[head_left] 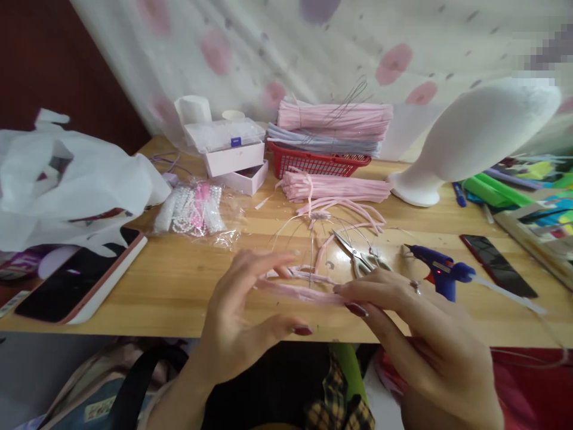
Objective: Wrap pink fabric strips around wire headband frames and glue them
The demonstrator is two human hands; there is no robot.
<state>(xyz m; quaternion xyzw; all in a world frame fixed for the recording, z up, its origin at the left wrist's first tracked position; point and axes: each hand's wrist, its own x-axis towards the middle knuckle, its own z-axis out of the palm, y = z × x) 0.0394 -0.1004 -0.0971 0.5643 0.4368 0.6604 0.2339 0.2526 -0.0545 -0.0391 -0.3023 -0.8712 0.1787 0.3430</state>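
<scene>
Pinched between the thumb and forefinger of my right hand is a pink pipe cleaner strip, running sideways along the near rim of a thin wire frame. This wire frame arches up to a pink-wrapped hub at its top. My left hand is at the strip's left end, thumb and fingers spread apart; its fingertips are close to the rim, and whether they touch it I cannot tell. Just beyond my right hand lie scissors, partly hidden by the fingers. A blue glue gun rests to their right.
Bundled pink pipe cleaners lie before a red basket holding more. A white foam head form stands at right, near a dark phone. At left are bagged beads, a white plastic bag and a tablet-like device.
</scene>
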